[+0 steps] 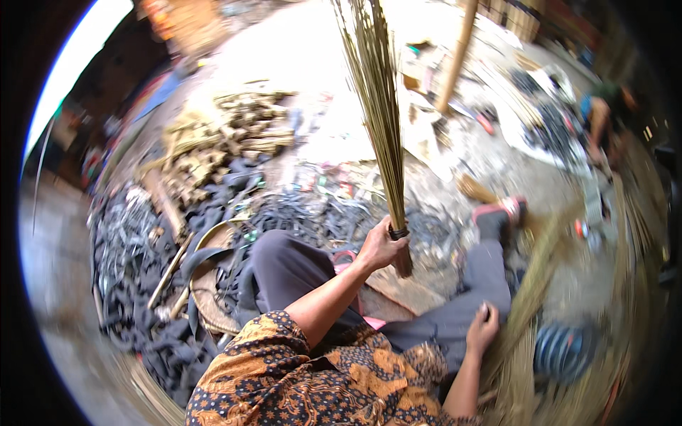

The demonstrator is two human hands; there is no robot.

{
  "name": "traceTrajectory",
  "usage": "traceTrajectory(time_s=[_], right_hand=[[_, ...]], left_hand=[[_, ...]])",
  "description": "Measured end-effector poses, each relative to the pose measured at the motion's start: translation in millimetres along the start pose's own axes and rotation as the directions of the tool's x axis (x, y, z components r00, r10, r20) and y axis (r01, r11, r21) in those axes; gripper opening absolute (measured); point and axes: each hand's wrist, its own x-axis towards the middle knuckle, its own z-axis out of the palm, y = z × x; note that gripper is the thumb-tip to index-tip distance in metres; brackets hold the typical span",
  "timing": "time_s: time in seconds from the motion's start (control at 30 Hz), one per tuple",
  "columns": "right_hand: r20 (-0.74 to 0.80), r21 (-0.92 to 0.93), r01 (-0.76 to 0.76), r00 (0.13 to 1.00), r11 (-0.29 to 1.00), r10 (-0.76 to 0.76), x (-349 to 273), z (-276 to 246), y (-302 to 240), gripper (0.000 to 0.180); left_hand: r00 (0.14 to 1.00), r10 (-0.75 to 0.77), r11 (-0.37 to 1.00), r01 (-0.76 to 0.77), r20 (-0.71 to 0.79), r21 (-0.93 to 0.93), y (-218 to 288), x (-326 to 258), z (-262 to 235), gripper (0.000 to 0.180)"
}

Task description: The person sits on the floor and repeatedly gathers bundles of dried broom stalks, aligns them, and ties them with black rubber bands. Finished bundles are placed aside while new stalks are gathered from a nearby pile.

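Note:
My left hand (383, 246) is wrapped round the bound lower end of a stick broom (383, 135), a bundle of thin greenish-brown sticks. The broom stands nearly upright, its sticks fanning out toward the top, past the edge of the view. A dark band (399, 232) circles it at my fingers, and the short butt end shows below. My right hand (483, 328) is closed and rests by my right thigh, beside a bundle of long loose sticks (533, 284). Whatever its curled fingers may hold is too small to make out.
Dark rubber strips and scraps (156, 319) heap up at my left, with a round basket-like ring (206, 291) among them. Cut wooden pieces (241, 128) lie piled beyond. A blue ribbed container (563, 351) is at my right. Another person (604, 117) crouches at the far right near black strips.

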Motion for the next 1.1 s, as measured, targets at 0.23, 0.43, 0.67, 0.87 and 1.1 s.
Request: traceTrajectory(time_s=[0.23, 0.43, 0.67, 0.87, 1.1], right_hand=[[0.043, -0.208, 0.180, 0.984, 0.962, -0.174, 6, -4, 9, 0.023], [0.028, -0.222, 0.180, 0.984, 0.958, -0.178, 8, 6, 5, 0.023], [-0.098, 0.369, -0.119, 0.981, 0.922, 0.166, 19, -28, 22, 0.043], [-0.509, 0.100, -0.462, 0.737, 0.881, 0.444, 1, -139, 85, 0.057], [-0.333, -0.348, -0.832, 0.541, 0.432, 0.772, -34, -136, 106, 0.116]], left_hand=[[0.642, -0.088, 0.993, -0.006, -0.761, -0.120, 153, 88, -335, 0.045], [0.576, -0.067, 0.983, -0.103, -0.815, -0.154, 170, 76, -406, 0.038], [0.928, -0.344, 0.921, 0.303, -0.143, -0.246, 25, 129, -304, 0.051], [0.871, -0.473, 0.879, 0.477, 0.130, 0.006, -31, 164, -257, 0.065], [0.821, -0.551, 0.833, 0.530, 0.148, 0.161, -19, 155, -239, 0.054]])
